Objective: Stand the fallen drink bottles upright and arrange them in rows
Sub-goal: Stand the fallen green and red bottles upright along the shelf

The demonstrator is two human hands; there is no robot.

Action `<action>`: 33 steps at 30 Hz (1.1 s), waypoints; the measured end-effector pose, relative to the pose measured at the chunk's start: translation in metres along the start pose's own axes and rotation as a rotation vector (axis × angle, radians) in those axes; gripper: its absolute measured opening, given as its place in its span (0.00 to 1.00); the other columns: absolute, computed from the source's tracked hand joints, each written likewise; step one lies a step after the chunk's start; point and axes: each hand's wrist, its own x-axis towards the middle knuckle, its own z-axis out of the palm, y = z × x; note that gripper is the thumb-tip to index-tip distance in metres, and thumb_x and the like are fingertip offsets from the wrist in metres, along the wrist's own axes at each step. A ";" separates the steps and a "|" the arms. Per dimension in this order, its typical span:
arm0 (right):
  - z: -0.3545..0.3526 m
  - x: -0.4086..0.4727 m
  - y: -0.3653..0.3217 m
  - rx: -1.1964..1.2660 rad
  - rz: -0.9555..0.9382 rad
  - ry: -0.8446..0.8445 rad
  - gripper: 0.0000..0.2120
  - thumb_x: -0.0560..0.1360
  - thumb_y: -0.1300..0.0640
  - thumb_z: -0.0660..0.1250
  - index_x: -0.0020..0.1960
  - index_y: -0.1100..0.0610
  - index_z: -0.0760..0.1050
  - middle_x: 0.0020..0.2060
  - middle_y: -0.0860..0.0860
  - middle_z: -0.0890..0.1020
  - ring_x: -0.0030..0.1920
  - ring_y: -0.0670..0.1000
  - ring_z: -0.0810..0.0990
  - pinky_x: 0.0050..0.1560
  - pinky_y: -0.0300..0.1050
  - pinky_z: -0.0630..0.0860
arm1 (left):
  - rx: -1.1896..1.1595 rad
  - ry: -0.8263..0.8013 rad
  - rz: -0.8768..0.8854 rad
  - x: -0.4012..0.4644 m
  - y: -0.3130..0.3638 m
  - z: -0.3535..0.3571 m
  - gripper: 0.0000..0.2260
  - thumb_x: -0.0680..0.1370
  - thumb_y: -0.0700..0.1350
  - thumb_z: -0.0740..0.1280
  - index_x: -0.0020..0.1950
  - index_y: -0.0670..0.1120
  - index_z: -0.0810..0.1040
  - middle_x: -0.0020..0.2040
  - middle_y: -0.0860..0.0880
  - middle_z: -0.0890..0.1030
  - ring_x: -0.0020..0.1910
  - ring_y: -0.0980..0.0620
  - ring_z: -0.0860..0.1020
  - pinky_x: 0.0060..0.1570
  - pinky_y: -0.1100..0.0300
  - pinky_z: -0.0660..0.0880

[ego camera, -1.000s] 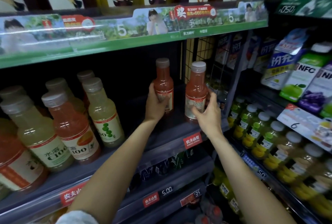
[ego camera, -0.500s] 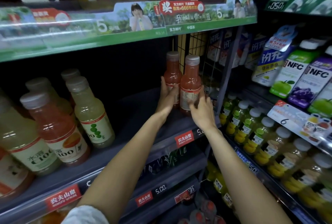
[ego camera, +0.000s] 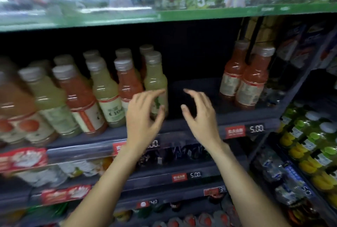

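Now both hands hang in front of the shelf [ego camera: 191, 123], near the middle of its front edge, and neither holds anything. The left hand [ego camera: 144, 117] has its grip loosely wide, fingers relaxed and half curved, just in front of a pale yellow-green bottle [ego camera: 156, 81]; whether the fingertips touch that bottle cannot be told through the blur. The right hand [ego camera: 198, 115] is likewise spread, its grip wide, thumb and fingers apart over a bare dark stretch of the shelf. Two red drink bottles [ego camera: 244, 79] stand upright, touching side by side, at the right end of the shelf, well apart from both hands. Toward the left end stands a crowd of upright bottles, red and yellow-green mixed [ego camera: 87, 95], in loose rows running back from the front edge. A red price tag [ego camera: 235, 132] sits on the front edge below the two red bottles.
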 end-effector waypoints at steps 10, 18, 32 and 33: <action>0.079 0.027 -0.014 0.122 -0.003 -0.027 0.43 0.70 0.59 0.74 0.72 0.39 0.50 0.67 0.55 0.66 0.63 0.55 0.74 0.54 0.47 0.78 | 0.353 0.128 -0.239 0.000 -0.055 -0.024 0.36 0.72 0.55 0.69 0.73 0.38 0.63 0.66 0.38 0.72 0.62 0.42 0.65 0.62 0.50 0.65; 0.068 0.032 0.009 0.070 0.059 0.015 0.41 0.71 0.61 0.72 0.75 0.48 0.52 0.71 0.54 0.63 0.66 0.53 0.71 0.56 0.39 0.71 | 0.465 0.086 -0.242 0.012 -0.053 -0.023 0.34 0.72 0.59 0.65 0.71 0.39 0.67 0.57 0.39 0.78 0.56 0.39 0.71 0.52 0.46 0.73; 0.063 0.090 -0.044 -0.149 -0.105 -0.172 0.24 0.77 0.65 0.59 0.72 0.54 0.65 0.71 0.62 0.59 0.67 0.59 0.68 0.62 0.45 0.68 | 0.452 0.047 -0.240 0.011 -0.054 -0.028 0.34 0.71 0.57 0.69 0.71 0.40 0.67 0.59 0.41 0.78 0.57 0.41 0.70 0.52 0.46 0.72; 0.069 0.099 -0.044 -0.190 -0.059 -0.212 0.24 0.78 0.64 0.59 0.73 0.53 0.63 0.70 0.63 0.61 0.66 0.60 0.68 0.61 0.46 0.67 | 0.453 0.042 -0.239 0.012 -0.054 -0.028 0.34 0.71 0.58 0.69 0.71 0.40 0.68 0.59 0.41 0.78 0.57 0.41 0.70 0.52 0.47 0.72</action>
